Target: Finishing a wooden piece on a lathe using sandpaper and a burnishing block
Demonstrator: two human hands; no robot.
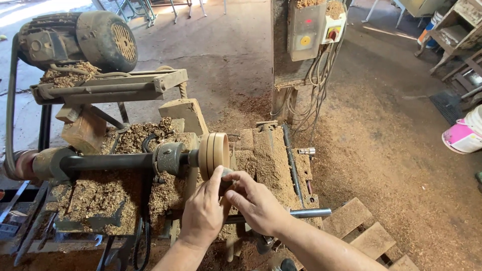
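A round wooden disc [214, 151] sits mounted on the end of a lathe spindle [108, 161]. My left hand [203, 213] reaches up from below, thumb and fingers pinching something small against the disc's lower edge. My right hand [256, 200] meets it from the right, fingers curled on the same small dark piece [227, 173]. What that piece is, I cannot tell. A metal bar [306, 213] runs under my right wrist.
An electric motor [80, 39] sits on a frame at upper left. Wood shavings [125, 138] cover the lathe bed and floor. A post with a switch box [306, 30] and cables stands behind. Wooden planks [359, 228] lie at lower right, a white bucket [464, 133] at far right.
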